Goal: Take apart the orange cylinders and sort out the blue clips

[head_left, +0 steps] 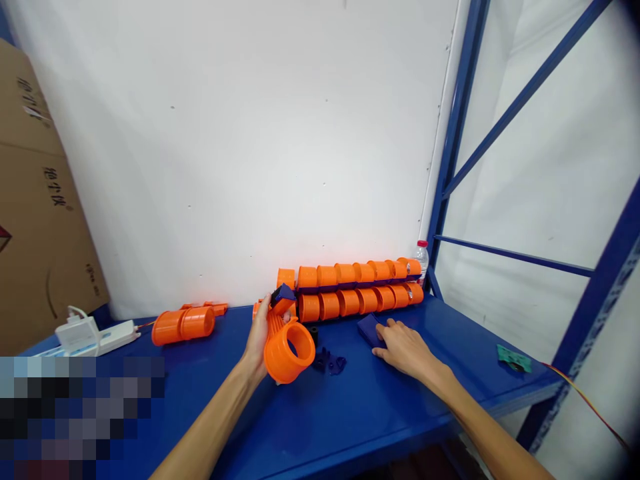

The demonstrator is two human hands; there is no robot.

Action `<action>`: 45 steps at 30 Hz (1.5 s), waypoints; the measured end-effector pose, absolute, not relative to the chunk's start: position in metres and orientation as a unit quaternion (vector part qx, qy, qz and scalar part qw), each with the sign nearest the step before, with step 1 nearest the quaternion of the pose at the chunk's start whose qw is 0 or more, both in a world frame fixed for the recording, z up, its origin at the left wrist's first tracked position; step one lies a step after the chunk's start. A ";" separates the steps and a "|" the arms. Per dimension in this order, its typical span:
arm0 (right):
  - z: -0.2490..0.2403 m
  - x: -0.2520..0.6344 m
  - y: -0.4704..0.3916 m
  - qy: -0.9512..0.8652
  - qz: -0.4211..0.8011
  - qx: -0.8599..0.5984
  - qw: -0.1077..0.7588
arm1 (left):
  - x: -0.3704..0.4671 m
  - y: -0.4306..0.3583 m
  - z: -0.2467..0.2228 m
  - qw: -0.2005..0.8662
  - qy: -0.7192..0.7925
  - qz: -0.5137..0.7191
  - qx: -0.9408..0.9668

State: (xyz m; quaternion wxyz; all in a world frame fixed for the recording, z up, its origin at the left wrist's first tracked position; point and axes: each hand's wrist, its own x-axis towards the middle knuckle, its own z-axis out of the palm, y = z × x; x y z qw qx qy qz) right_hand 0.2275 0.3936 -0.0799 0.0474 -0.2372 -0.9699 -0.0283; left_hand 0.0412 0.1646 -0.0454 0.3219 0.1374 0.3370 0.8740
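My left hand is closed around an orange plastic part with a ring-shaped cup at its lower end and a dark blue piece at its top. The part is raised above the table, its hollow end facing me. My right hand lies low over the table, thumb and fingertips at the right edge of a dark blue, flat rectangular piece. Small dark blue plastic pieces lie between my hands. Just behind them is a small black piece.
Orange cylindrical parts stand in two long rows along the white wall. More orange parts lie at left, near a white power strip. A bottle stands in the back corner; a green packet lies at right on the blue table.
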 end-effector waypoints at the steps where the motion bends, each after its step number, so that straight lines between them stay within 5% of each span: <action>1: -0.079 0.228 0.395 -0.970 -0.034 -0.234 0.053 | 0.041 0.166 -0.048 0.316 0.348 0.869 0.156; 5: -0.061 0.223 0.381 -0.966 -0.064 -0.181 0.171 | 0.042 0.167 -0.056 0.304 0.379 0.853 0.191; 11: -0.019 0.168 0.323 -0.942 0.095 0.008 0.321 | 0.045 0.171 -0.060 0.296 0.427 0.830 0.205; 22: -0.038 0.105 0.315 -0.950 -0.030 0.095 0.297 | 0.040 0.174 -0.060 0.141 0.505 0.829 0.194; 45: -0.038 0.113 0.332 -0.940 -0.015 0.134 0.314 | 0.038 0.172 -0.041 0.299 0.551 0.745 0.228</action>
